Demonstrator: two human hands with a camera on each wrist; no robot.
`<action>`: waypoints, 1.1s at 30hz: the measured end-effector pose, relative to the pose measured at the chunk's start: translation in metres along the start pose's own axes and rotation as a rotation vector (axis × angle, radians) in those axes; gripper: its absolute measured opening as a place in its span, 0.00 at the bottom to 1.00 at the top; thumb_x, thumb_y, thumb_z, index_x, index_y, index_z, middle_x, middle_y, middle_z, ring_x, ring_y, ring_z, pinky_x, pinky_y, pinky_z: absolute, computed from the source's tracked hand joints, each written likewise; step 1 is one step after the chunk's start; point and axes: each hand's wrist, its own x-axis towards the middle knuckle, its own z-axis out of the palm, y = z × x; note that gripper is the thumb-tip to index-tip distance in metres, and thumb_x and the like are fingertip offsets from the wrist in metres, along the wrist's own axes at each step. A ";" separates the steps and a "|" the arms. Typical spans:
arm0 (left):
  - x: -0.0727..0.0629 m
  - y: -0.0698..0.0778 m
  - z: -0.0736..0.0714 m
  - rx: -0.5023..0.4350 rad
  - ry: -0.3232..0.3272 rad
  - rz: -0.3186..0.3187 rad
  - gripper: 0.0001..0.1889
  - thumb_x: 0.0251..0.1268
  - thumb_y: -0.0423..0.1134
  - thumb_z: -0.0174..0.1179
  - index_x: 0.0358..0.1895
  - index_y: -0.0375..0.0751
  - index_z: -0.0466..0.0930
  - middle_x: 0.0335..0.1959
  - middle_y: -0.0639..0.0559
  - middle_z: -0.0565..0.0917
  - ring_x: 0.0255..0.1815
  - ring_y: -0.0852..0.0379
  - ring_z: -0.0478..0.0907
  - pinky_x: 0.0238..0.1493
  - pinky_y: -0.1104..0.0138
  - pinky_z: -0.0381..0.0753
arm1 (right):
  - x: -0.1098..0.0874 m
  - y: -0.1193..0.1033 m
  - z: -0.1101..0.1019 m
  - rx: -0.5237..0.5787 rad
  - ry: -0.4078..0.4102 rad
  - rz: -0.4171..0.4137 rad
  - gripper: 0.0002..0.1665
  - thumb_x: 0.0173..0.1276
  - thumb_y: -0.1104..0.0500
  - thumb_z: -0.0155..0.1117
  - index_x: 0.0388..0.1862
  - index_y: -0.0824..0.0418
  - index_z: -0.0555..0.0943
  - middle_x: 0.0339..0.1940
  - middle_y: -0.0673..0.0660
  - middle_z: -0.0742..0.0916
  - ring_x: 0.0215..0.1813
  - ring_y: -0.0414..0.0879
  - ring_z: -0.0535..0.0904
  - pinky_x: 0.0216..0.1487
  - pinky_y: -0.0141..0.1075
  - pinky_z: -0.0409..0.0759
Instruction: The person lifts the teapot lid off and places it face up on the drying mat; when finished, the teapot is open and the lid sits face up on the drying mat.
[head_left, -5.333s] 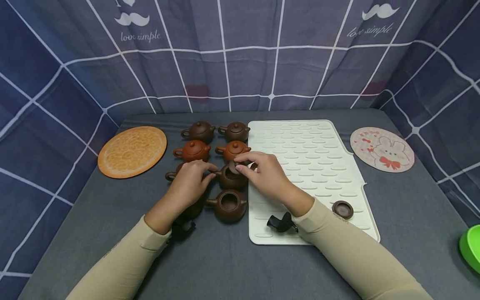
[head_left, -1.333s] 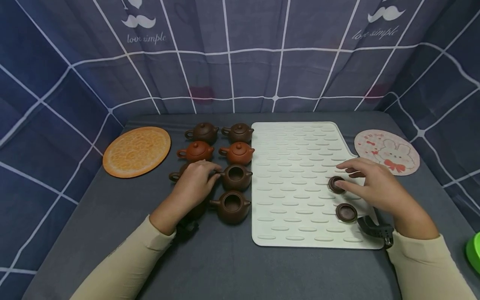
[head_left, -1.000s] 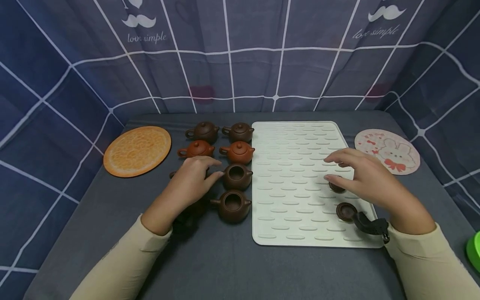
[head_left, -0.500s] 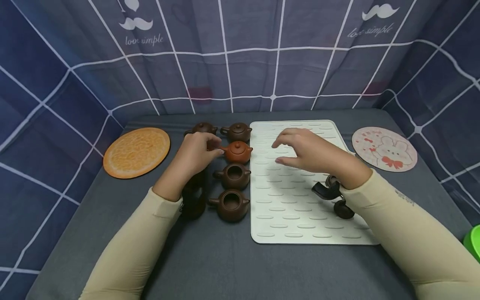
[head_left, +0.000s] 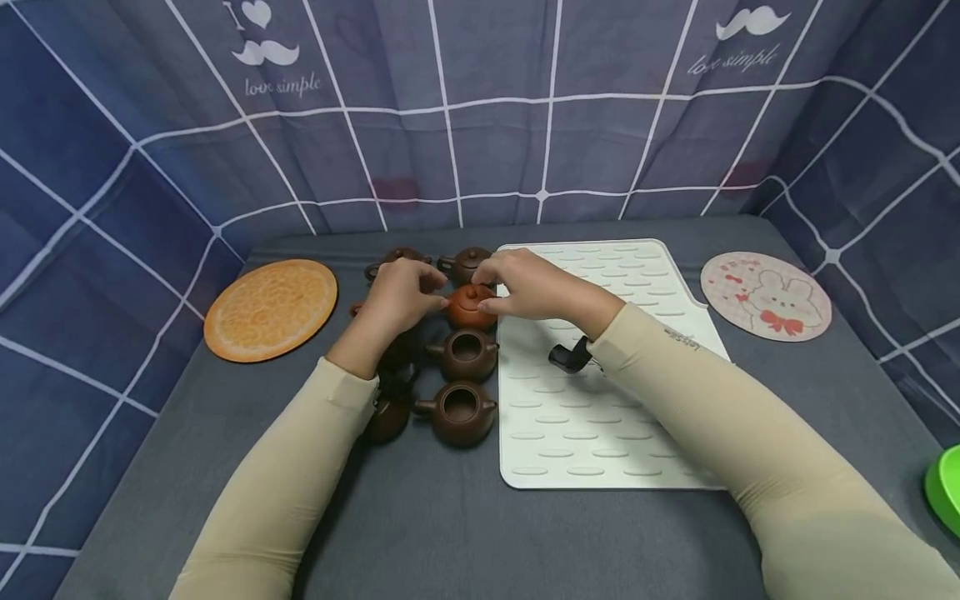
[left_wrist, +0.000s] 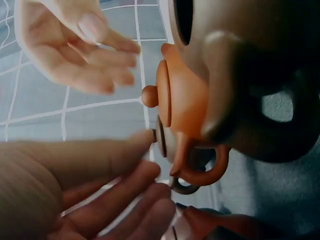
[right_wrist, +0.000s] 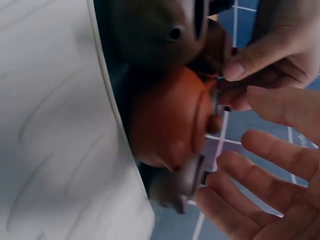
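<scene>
An orange teapot [head_left: 463, 319] with its knobbed lid on stands between my two hands. My left hand [head_left: 399, 293] hovers at its handle side, fingers loosely bent; in the left wrist view the handle [left_wrist: 205, 176] shows bare beside the fingertips. From the right, my right hand [head_left: 528, 285] reaches over the pot with thumb and fingers spread around the lid knob. The right wrist view shows these fingers [right_wrist: 260, 175] apart from the orange lid [right_wrist: 202, 120]. Nearer me, two brown teapots, a middle one [head_left: 467, 373] and a front one [head_left: 459, 433], stand without lids.
A lidded dark teapot [head_left: 459, 265] stands behind the orange one. Another column of teapots [head_left: 388, 421] is partly hidden under my left arm. A white ridged mat [head_left: 540, 450] adjoins on the right. Round pads, orange [head_left: 270, 310] and pink [head_left: 765, 296], and a green bowl [head_left: 943, 492] lie outward.
My right hand put a small brown lid on the mat beside another, let go, and came back left to the orange teapot. My left hand moved from the brown teapot's handle to the orange one.
</scene>
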 end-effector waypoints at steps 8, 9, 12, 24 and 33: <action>0.007 -0.004 0.000 0.014 0.005 -0.034 0.14 0.68 0.35 0.75 0.54 0.38 0.91 0.48 0.46 0.89 0.59 0.41 0.77 0.50 0.53 0.84 | 0.022 0.003 0.018 -0.009 -0.005 0.067 0.17 0.73 0.60 0.73 0.57 0.65 0.87 0.52 0.60 0.87 0.54 0.55 0.80 0.59 0.46 0.76; 0.008 -0.004 0.000 0.019 0.001 -0.033 0.13 0.68 0.34 0.75 0.54 0.38 0.91 0.47 0.46 0.89 0.60 0.41 0.76 0.50 0.53 0.84 | 0.023 0.004 0.019 -0.007 -0.010 0.076 0.17 0.73 0.60 0.73 0.57 0.65 0.87 0.53 0.60 0.87 0.55 0.55 0.80 0.59 0.46 0.76; 0.011 -0.005 0.000 0.027 -0.014 -0.034 0.11 0.67 0.33 0.75 0.51 0.38 0.92 0.45 0.47 0.90 0.60 0.41 0.75 0.49 0.54 0.84 | 0.025 0.004 0.023 -0.004 -0.024 0.097 0.18 0.74 0.60 0.73 0.59 0.65 0.87 0.54 0.59 0.87 0.57 0.55 0.80 0.61 0.44 0.76; 0.011 -0.009 0.006 0.072 0.022 -0.013 0.09 0.70 0.30 0.71 0.50 0.37 0.92 0.45 0.46 0.90 0.54 0.44 0.82 0.46 0.57 0.84 | 0.024 0.006 0.024 0.000 0.012 0.130 0.13 0.74 0.61 0.73 0.54 0.64 0.89 0.50 0.57 0.89 0.56 0.54 0.81 0.61 0.45 0.76; 0.008 -0.012 0.006 0.080 0.040 -0.025 0.07 0.72 0.33 0.71 0.48 0.41 0.94 0.44 0.48 0.91 0.56 0.44 0.81 0.48 0.56 0.84 | 0.024 0.006 0.027 0.020 0.031 0.126 0.12 0.76 0.62 0.71 0.55 0.63 0.89 0.52 0.57 0.89 0.57 0.54 0.82 0.61 0.45 0.76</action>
